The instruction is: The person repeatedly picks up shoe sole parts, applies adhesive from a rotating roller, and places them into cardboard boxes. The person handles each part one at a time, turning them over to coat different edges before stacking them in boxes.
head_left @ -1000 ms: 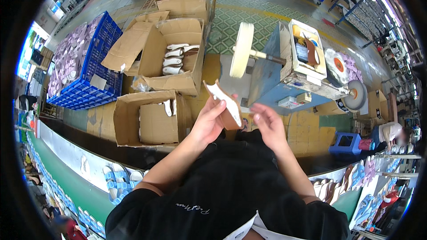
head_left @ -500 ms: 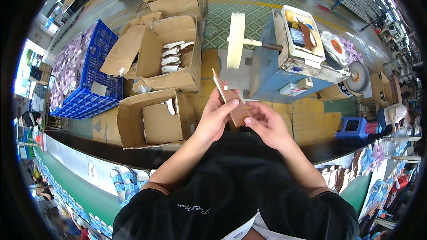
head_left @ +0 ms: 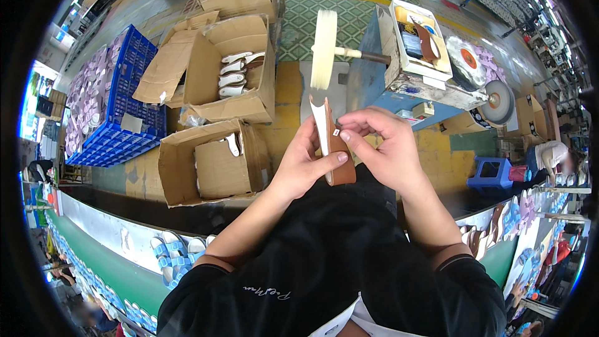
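Head view, looking down past the black-sleeved forearms: I see the left hand (head_left: 304, 165) clasping a brown insole (head_left: 334, 150) from the 9 o'clock side, thumb laid across its lower brown face, which I judge steadies it for inspection. The right hand (head_left: 385, 150) closes on the same piece from 3 o'clock, fingertips pinching near a small white tag on its edge, so both hands are grasping the insole and neither is free. The insole sits at picture centre, just above the lap, held nearly edge-on to the camera; its long axis runs roughly 12 to 6 o'clock, the pale upper end pointing toward 12 and the rounded brown end toward 6. Its white face shows toward 9 o'clock. Beyond the hands at 12 o'clock stands a pale buffing wheel (head_left: 324, 50) on a shaft from a blue machine (head_left: 374, 68), close enough, in my judgement, to be reached from the seat. At 9 o'clock lies an open cardboard box (head_left: 212, 162); farther, at 11 o'clock, a larger carton (head_left: 240, 68) holds white soles, and a blue crate (head_left: 118, 106) sits at 10 o'clock. A blue stool (head_left: 490, 171) stands at 3 o'clock.
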